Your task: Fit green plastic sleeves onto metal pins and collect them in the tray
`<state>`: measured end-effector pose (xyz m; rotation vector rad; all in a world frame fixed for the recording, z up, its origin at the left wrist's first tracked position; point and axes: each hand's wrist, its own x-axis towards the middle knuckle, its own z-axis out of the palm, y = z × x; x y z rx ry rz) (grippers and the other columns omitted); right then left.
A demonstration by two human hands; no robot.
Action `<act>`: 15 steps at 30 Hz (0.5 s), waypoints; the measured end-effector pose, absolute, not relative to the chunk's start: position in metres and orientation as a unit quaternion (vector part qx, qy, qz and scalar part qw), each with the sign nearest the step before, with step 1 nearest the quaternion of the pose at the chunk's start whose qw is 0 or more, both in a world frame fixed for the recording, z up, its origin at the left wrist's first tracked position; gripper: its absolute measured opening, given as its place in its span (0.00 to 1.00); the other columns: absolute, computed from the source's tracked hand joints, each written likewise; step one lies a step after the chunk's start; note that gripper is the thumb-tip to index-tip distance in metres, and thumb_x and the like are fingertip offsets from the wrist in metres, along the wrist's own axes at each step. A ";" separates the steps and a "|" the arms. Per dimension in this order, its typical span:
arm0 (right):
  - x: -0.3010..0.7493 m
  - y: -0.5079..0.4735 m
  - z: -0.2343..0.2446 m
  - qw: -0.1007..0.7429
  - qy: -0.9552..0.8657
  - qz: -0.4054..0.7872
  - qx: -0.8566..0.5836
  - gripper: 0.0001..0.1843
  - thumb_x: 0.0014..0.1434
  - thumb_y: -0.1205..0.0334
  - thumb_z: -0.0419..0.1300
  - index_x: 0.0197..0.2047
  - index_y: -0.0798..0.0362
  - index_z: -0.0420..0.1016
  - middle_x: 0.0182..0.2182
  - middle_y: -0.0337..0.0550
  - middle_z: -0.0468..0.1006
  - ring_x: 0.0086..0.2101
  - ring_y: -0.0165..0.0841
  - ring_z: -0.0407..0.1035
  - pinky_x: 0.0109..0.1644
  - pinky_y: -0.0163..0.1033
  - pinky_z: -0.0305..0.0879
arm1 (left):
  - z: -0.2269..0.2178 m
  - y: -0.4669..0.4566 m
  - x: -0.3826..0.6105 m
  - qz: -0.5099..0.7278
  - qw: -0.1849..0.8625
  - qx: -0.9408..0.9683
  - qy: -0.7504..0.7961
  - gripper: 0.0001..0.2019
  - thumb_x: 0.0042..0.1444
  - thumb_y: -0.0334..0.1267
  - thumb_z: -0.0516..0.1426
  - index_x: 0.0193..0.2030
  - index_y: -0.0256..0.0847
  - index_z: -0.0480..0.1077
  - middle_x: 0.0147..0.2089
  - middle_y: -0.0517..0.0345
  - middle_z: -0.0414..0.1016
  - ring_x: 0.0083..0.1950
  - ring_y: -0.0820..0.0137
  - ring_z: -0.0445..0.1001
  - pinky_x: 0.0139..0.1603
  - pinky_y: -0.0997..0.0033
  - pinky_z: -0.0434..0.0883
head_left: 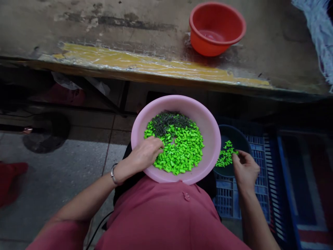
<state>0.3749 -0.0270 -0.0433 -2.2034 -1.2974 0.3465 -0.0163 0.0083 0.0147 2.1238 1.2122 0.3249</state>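
Observation:
A pink basin rests on my lap. In it lie many short bright green plastic tubes and, at the far side, a heap of thin dark metal pins. My left hand reaches over the basin's left rim, its fingers curled down at the green tubes; whatever is between the fingertips is hidden. Beside the basin on the right, my right hand is above a dark bowl, thumb and finger pinched at a small green piece. More small green pieces lie inside that bowl.
Ahead is a worn table with yellow tape along its front edge. A red basin stands on it, and white fabric strands lie at the right. The dark bowl sits on a blue plastic crate.

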 end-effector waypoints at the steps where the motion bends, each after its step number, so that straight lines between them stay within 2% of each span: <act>1: 0.388 -0.027 -0.056 0.234 -0.471 0.140 -0.839 0.22 0.54 0.49 0.58 0.41 0.59 0.76 0.30 0.52 0.78 0.30 0.42 0.73 0.39 0.50 0.71 | 0.012 0.008 -0.015 0.085 0.306 0.835 0.450 0.06 0.64 0.31 0.53 0.39 0.36 0.71 0.38 0.52 0.75 0.43 0.63 0.69 0.46 0.63 0.66; 3: 0.403 -0.027 -0.072 0.187 -0.461 0.168 -0.851 0.21 0.48 0.49 0.60 0.38 0.58 0.76 0.28 0.51 0.78 0.30 0.44 0.72 0.40 0.52 0.71 | 0.006 0.005 -0.009 0.029 0.263 0.864 0.427 0.06 0.63 0.30 0.53 0.40 0.36 0.71 0.41 0.51 0.75 0.45 0.62 0.68 0.47 0.61 0.64; 5: 0.402 -0.025 -0.069 0.185 -0.493 0.148 -0.837 0.22 0.47 0.50 0.61 0.40 0.59 0.76 0.31 0.54 0.78 0.33 0.47 0.73 0.43 0.54 0.70 | 0.003 0.002 -0.005 0.006 0.237 0.881 0.409 0.07 0.64 0.29 0.52 0.41 0.36 0.72 0.43 0.50 0.74 0.46 0.61 0.66 0.46 0.61 0.63; 8: 0.373 -0.016 -0.033 0.250 -0.574 0.017 -0.780 0.22 0.55 0.55 0.57 0.48 0.61 0.74 0.41 0.59 0.78 0.45 0.50 0.71 0.51 0.57 0.67 | 0.001 -0.001 -0.003 -0.003 0.215 0.896 0.388 0.09 0.64 0.28 0.51 0.38 0.37 0.72 0.41 0.50 0.74 0.45 0.61 0.64 0.44 0.60 0.61; 10: 0.337 -0.007 0.000 0.308 -0.622 -0.043 -0.718 0.18 0.60 0.60 0.55 0.51 0.58 0.72 0.46 0.58 0.76 0.50 0.47 0.69 0.55 0.55 0.65 | 0.001 -0.002 -0.004 -0.006 0.208 0.900 0.383 0.09 0.63 0.27 0.51 0.35 0.37 0.72 0.39 0.50 0.73 0.43 0.61 0.63 0.43 0.60 0.61; 11: 0.317 -0.001 0.014 0.328 -0.648 -0.034 -0.687 0.16 0.61 0.62 0.55 0.52 0.55 0.73 0.47 0.56 0.76 0.51 0.46 0.69 0.56 0.54 0.65 | 0.000 -0.002 -0.004 -0.006 0.205 0.902 0.380 0.10 0.63 0.27 0.51 0.34 0.37 0.71 0.38 0.49 0.72 0.42 0.60 0.63 0.43 0.60 0.61; 13: 0.272 0.013 0.031 0.336 -0.724 0.052 -0.600 0.12 0.63 0.66 0.53 0.47 0.52 0.75 0.43 0.50 0.77 0.46 0.41 0.71 0.51 0.48 0.68 | -0.001 -0.001 -0.003 -0.008 0.198 0.904 0.379 0.10 0.63 0.27 0.51 0.33 0.36 0.71 0.37 0.49 0.71 0.41 0.60 0.63 0.41 0.60 0.61; 15: 0.232 0.029 0.028 0.249 -0.821 0.171 -0.485 0.13 0.64 0.69 0.51 0.42 0.51 0.76 0.37 0.46 0.78 0.40 0.37 0.73 0.45 0.43 0.70 | -0.001 0.000 -0.001 -0.009 0.189 0.906 0.379 0.11 0.63 0.27 0.50 0.32 0.35 0.72 0.35 0.48 0.71 0.40 0.60 0.64 0.41 0.60 0.62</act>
